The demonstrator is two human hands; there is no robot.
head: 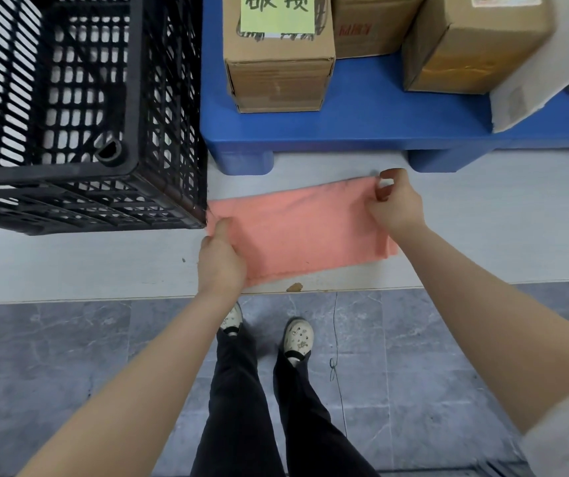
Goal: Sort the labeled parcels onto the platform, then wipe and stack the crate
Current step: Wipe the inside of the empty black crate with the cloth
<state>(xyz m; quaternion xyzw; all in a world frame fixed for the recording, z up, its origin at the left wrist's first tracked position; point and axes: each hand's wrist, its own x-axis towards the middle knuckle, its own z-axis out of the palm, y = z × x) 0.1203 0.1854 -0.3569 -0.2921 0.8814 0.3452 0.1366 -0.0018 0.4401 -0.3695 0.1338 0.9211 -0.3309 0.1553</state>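
Head view looks down on two bare hands working a salmon-pink cloth point(303, 232). The left hand point(221, 259) grips the cloth's near-left corner, thumb laid on top and the fingers curled under the edge. The right hand point(398, 204) pinches the far-right corner between thumb and forefinger, the other fingers bent loosely above it. Between the hands the cloth lies flat as a folded rectangle, soft and slightly napped, with a hem along its near edge. It rests on a pale grey surface point(104, 266), its left corner touching the base of the black crate point(80, 108).

That crate is rigid plastic, its walls and floor an open lattice of slots, and it stands just beside the blue platform point(379, 125), a smooth moulded plastic slab on blocky feet. On the platform sit three brown cardboard boxes: the left box point(278, 74) carries a light green paper label with handwritten characters, the middle box point(369, 29) is behind it, and the right box point(465, 46) is glossy with tape. A white padded parcel point(524, 98) leans against that last one.
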